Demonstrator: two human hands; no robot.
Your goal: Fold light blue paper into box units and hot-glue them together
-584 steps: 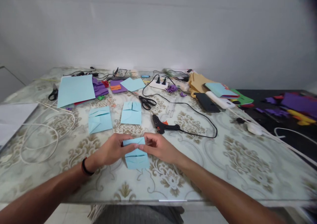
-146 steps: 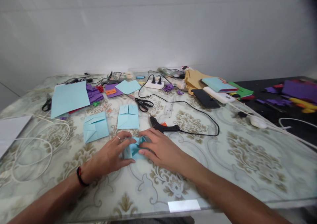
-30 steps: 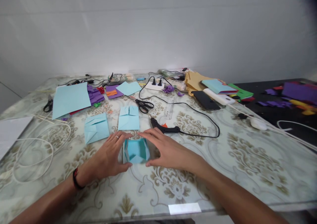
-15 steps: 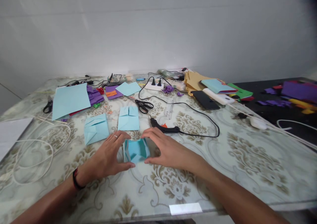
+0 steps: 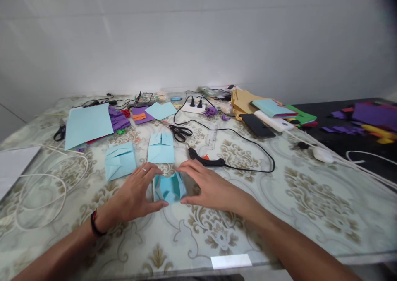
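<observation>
A light blue folded paper box (image 5: 170, 187) rests on the patterned table in front of me, its hollow side facing up and its side walls raised. My left hand (image 5: 141, 192) grips its left side, thumb at the near corner and fingers at the far one. On the opposite side, my right hand (image 5: 200, 186) pinches the right wall the same way. Just beyond lie two flattened light blue folded papers, one at the left (image 5: 120, 161) and one in the middle (image 5: 161, 147).
A black glue gun (image 5: 206, 160) with its cord lies beyond my right hand. Black scissors (image 5: 180, 132), a power strip (image 5: 192, 108), a phone (image 5: 257, 125) and a large blue sheet (image 5: 89, 126) are farther back. White cable (image 5: 43, 202) loops at the left.
The walls of the paper box have drawn slightly inward between my hands. Both hands have hardly shifted; the other things lie as before.
</observation>
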